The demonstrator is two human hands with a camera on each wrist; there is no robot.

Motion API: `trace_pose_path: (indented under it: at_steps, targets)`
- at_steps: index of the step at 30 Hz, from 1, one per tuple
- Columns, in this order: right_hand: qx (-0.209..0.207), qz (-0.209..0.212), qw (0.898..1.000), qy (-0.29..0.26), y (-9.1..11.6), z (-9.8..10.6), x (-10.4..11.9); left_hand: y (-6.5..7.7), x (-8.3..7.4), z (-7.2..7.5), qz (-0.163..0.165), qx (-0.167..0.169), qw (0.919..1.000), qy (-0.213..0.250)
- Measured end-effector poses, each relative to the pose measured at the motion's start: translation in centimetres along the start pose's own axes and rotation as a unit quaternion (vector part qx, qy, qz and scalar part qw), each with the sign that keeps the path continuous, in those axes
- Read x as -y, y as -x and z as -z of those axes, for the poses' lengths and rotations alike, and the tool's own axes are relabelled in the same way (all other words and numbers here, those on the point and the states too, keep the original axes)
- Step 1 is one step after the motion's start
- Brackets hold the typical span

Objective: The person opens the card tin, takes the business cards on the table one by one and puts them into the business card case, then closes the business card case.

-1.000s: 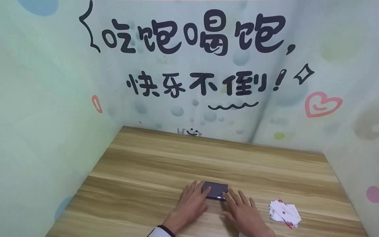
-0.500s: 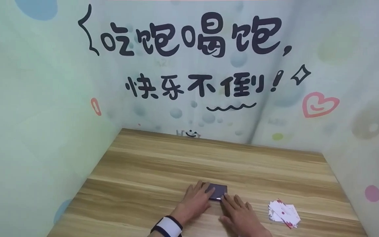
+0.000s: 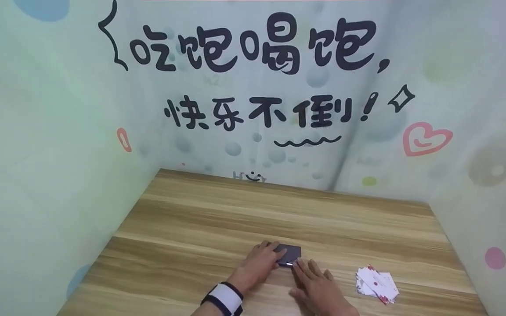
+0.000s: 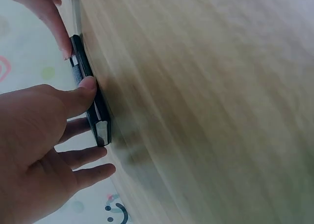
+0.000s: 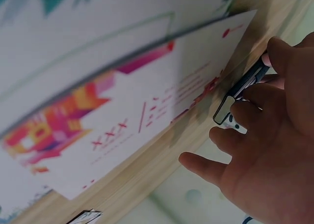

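Note:
A flat dark card case (image 3: 292, 252) with a light clasp on its near edge lies on the wooden table. My left hand (image 3: 259, 263) holds its left end. In the left wrist view, the thumb of this left hand (image 4: 44, 130) presses the case's (image 4: 100, 111) near edge while fingers reach behind it. At the near right corner, by the clasp, fingertips of my right hand (image 3: 316, 285) touch the case, the fingers mostly straight and the thumb apart. The right wrist view shows the case (image 5: 238, 94) partly hidden behind this right hand (image 5: 265, 121).
To the right of my right hand lies a loose pile of white printed cards (image 3: 376, 283) with red details. The wooden table (image 3: 218, 206) is bounded by a printed backdrop (image 3: 253, 145) at the back and sides.
My left hand has shifted slightly and its fingers have closed in on the case's left end. The right hand has moved slightly left, its fingertips nearer the clasp. The cards have stayed put.

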State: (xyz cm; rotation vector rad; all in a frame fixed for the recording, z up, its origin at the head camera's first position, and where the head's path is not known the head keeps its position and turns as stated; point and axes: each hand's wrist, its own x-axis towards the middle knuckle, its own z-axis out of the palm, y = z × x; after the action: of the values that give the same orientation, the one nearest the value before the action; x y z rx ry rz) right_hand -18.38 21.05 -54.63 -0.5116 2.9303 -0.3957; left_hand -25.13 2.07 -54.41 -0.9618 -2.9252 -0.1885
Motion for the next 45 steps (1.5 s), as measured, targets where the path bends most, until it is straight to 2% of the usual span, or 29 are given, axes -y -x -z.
trace_pose_path:
  at_steps: [7,11,14,17,23,28,31,33,35,40,45]
  targets:
    - [-0.016,-0.002,1.000,0.002,-0.2,0.9,0.0,-0.6,-0.2,0.4,-0.013,0.002,0.9999,-0.001]
    - [-0.010,0.003,1.000,-0.003,-0.1,0.7,0.1,-0.5,-0.2,0.0,-0.034,-0.005,0.9979,-0.054]
    - [-0.010,0.013,1.000,-0.012,0.0,0.3,0.3,-0.3,-0.1,-0.3,-0.051,-0.007,0.9927,-0.109]
    - [-0.017,0.019,1.000,-0.009,0.1,0.1,0.3,-0.2,0.0,-0.2,-0.059,-0.009,0.9903,-0.126]
    - [-0.031,0.021,0.999,0.009,0.0,0.0,0.2,-0.8,0.3,1.0,-0.058,-0.022,0.9961,-0.063]
    - [-0.010,0.012,1.000,-0.005,-0.1,0.1,0.2,-0.7,0.8,1.4,-0.035,0.023,0.9989,0.018]
    - [-0.008,0.010,1.000,-0.012,-0.1,0.2,0.2,-0.9,1.0,1.5,-0.025,0.026,0.9958,0.084]
    - [-0.008,0.011,1.000,-0.015,-0.1,0.2,0.2,-1.2,1.2,1.6,-0.008,0.014,0.9904,0.137]
    - [-0.008,0.014,1.000,-0.016,0.0,0.1,0.3,-1.6,1.4,1.6,0.014,-0.001,0.9814,0.191]
    - [-0.002,0.017,1.000,-0.014,0.1,0.0,0.1,-2.6,1.8,1.4,0.103,-0.055,0.9470,0.299]
    - [0.001,0.008,1.000,-0.016,0.1,0.1,-0.3,-3.2,1.8,0.9,0.167,-0.122,0.9118,0.355]
